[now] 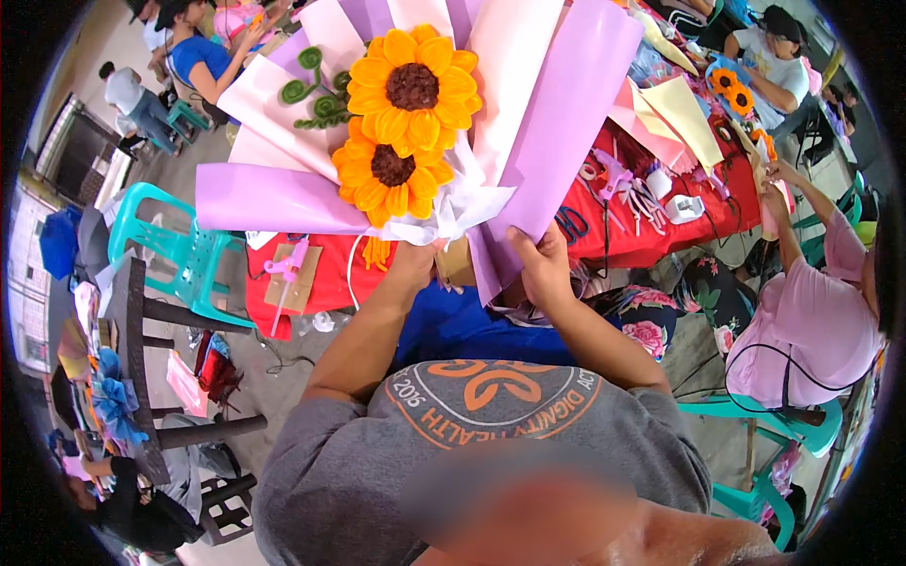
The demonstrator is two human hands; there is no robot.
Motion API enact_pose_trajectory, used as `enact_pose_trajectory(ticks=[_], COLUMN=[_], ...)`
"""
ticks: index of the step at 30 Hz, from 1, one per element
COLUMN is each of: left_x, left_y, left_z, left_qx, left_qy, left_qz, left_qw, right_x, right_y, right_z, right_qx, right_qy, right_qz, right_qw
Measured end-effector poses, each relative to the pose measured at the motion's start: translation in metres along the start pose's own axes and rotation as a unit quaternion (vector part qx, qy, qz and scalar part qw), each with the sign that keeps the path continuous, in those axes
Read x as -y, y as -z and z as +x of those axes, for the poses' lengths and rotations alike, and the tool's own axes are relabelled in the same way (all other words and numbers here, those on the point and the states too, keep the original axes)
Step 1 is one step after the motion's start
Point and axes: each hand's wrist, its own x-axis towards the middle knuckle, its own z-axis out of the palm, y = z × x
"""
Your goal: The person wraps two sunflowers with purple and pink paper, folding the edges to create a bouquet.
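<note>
A bouquet with two orange fuzzy sunflowers (412, 87) and curled green stems (302, 80) is held up before me. Around the flowers stand pale pink sheets and purple wrapping paper (566, 104), with crumpled white paper (453, 212) below the blooms. My left hand (415, 262) is closed around the bouquet's base, its fingers partly hidden behind the wrapping. With thumb on top, my right hand (541, 267) pinches the lower edge of the purple paper on the right side.
A red-covered table (623, 247) carries a pink glue gun (612, 174), scissors (571, 224) and pliers. Another pink glue gun (288, 264) lies on cardboard at left. A green chair (170, 236) stands left. A person in pink (802, 330) sits at right; others work farther off.
</note>
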Motion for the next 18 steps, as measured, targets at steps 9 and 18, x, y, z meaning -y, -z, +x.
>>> enact_pose_trajectory(ticks=[9,18], left_x=[-0.019,-0.013], left_y=[-0.014,0.006], left_z=[-0.001,0.005], left_qx=[-0.022,-0.017], left_qy=[0.005,-0.022], left_qz=[-0.044,0.058], left_qw=[0.999,0.998], right_x=[-0.002,-0.011], right_y=[0.024,0.028], right_z=[0.002,0.016], right_qx=[0.053,-0.006], right_qy=[0.016,-0.044], right_qz=[0.031,0.020], right_qw=[0.998,0.999])
